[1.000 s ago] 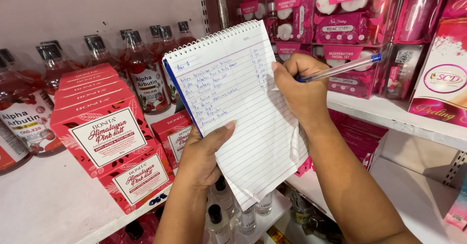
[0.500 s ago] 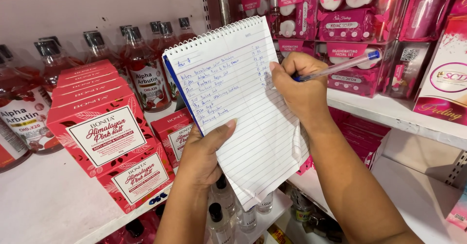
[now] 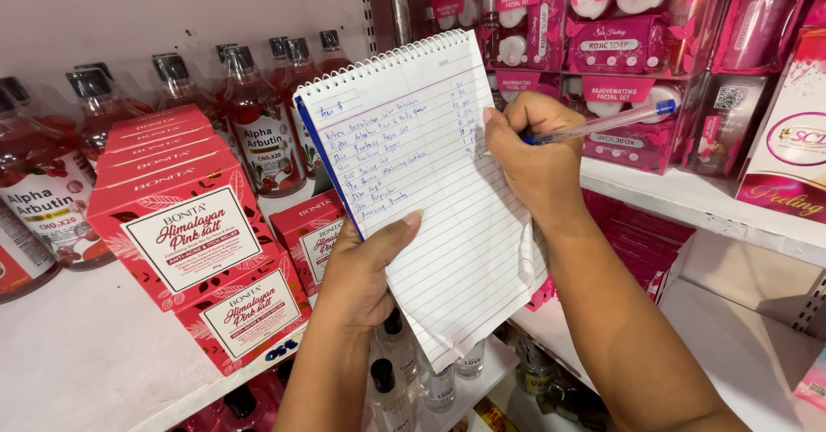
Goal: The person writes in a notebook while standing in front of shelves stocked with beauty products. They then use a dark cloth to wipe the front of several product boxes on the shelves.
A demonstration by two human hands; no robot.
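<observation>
White shelf (image 3: 86,363) with red boxes (image 3: 194,251) and red-liquid bottles (image 3: 258,131); right shelf (image 3: 688,200) with pink packaged sets (image 3: 619,45).

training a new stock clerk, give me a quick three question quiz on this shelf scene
1. True or false: the right hand holds a blue-capped pen against the spiral notepad.
2. Which hand props the notepad from below with its thumb on the lined page?
A. left hand
B. right hand
C. neither
3. What stands on the white shelf behind the stacked red boxes?

Key
1. True.
2. A.
3. Red bottles with grey caps, in a row.
</observation>
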